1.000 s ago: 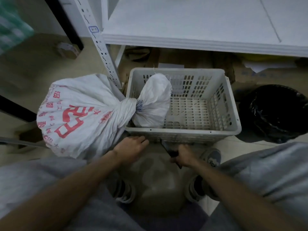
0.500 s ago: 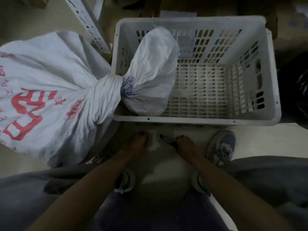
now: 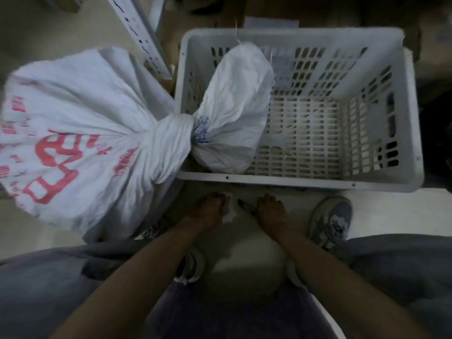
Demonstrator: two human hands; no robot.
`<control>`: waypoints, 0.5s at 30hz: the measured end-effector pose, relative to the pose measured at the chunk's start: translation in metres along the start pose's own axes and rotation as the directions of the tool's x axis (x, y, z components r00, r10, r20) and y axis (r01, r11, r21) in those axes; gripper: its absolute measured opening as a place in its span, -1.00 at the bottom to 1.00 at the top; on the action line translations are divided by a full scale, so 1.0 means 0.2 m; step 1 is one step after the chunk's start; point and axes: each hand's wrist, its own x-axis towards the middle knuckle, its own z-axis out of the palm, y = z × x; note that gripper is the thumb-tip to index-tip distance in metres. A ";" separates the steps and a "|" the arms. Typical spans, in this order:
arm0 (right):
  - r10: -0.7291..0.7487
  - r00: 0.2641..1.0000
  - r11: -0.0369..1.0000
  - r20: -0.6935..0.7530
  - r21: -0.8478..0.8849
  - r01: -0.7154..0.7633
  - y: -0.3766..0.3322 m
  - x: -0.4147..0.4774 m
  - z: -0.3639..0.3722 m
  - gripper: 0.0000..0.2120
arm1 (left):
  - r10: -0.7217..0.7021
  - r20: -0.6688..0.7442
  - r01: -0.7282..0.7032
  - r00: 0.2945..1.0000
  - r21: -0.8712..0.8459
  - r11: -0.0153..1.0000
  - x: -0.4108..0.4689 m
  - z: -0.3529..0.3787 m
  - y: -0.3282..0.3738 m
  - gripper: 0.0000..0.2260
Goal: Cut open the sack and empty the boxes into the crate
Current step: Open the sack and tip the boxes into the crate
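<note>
1. A small dark blade (image 3: 247,206) is gripped in the right hand (image 3: 271,214); a bit of white scrap (image 3: 230,211) looks pinched by the left hand (image 3: 210,211).
2. The sack (image 3: 80,133) is leaned on the floor beside the crate (image 3: 293,178), with its tied neck (image 3: 176,135) draped over the rim.
3. It's probably heavy, lumpy and soft-skinned, so it's best grabbed at the bunched neck.

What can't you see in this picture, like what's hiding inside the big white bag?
Head view:
- Inside the sack: its tied woven cloth hides the contents.
- Knife: only a dark tip shows; the right hand covers the rest.
- White scrap by the left hand: too small and dim to identify.
- Behind the crate: dark, blurred, cut off by the top edge.
</note>
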 end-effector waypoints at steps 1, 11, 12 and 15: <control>0.015 1.000 0.999 0.000 0.031 -0.015 -0.02 -0.03 -0.07 -0.55 | 0.019 -0.012 -0.019 1.000 0.003 1.000 -0.04 -0.06 0.02 -0.68; -0.106 0.993 0.853 0.050 0.517 0.065 -0.49 -0.43 -0.70 -0.68 | 0.080 -0.289 0.003 0.954 0.273 0.962 -0.77 -0.65 0.17 -0.68; -0.141 0.987 0.805 0.074 0.588 0.071 -0.55 -0.48 -0.72 -0.67 | 0.095 -0.323 0.001 0.942 0.286 0.958 -0.85 -0.67 0.16 -0.69; -0.175 0.978 0.736 0.113 0.675 0.054 -0.69 -0.53 -0.69 -0.49 | 0.141 -0.426 0.008 0.894 0.330 0.944 -1.05 -0.72 0.09 -0.74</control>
